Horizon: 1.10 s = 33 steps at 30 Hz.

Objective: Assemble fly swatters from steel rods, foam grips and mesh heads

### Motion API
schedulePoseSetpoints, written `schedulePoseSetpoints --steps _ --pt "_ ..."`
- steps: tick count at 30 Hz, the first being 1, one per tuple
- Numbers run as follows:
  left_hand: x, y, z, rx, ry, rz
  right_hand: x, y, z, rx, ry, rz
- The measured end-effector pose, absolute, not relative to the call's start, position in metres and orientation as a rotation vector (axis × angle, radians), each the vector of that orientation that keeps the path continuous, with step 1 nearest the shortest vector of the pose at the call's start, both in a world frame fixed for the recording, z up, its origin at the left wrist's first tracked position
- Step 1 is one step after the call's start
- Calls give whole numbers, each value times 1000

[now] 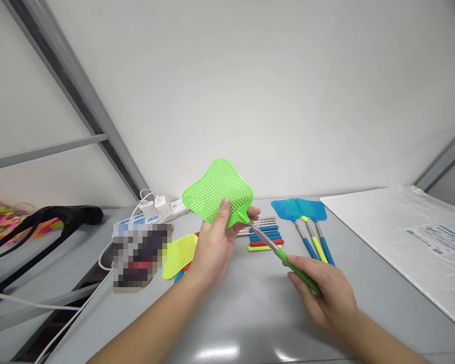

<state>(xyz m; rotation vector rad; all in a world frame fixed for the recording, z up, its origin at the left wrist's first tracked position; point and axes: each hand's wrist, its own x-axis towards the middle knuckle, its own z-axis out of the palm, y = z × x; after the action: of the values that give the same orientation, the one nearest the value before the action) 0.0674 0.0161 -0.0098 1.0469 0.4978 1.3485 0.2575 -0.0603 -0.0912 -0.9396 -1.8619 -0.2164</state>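
Note:
A green fly swatter is held up over the grey table, its mesh head toward the left and its handle slanting down to the right. My left hand pinches the lower part of the mesh head near its neck, thumb in front and fingers behind. My right hand is wrapped round the green grip, with a short metal rod showing between grip and head. Behind it lie several loose handles with blue, red and yellow-green grips and metal rods. Left of these rests a yellow mesh swatter head, partly covering red and blue ones.
Several whole swatters with blue heads in front lie at the right. Farther right is a large white wrapped panel. White power strips with plugs and cables sit back left, beside a pixelated patch. A black frame-like object stands at far left.

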Motion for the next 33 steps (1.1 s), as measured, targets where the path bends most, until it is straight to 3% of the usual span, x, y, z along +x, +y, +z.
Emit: schedulePoseSetpoints --steps 5,14,25,33 --pt "74 11 -31 1059 548 1403 258 -61 -95 -1041 -1904 -17" --pt "67 14 -50 1151 593 1383 254 -67 -79 -1180 -1616 1168" --pt "80 1 -80 1358 680 938 263 -54 -75 -1338 -1909 819" --pt "82 3 -85 1247 721 1134 258 -47 -79 -1532 -2091 496"
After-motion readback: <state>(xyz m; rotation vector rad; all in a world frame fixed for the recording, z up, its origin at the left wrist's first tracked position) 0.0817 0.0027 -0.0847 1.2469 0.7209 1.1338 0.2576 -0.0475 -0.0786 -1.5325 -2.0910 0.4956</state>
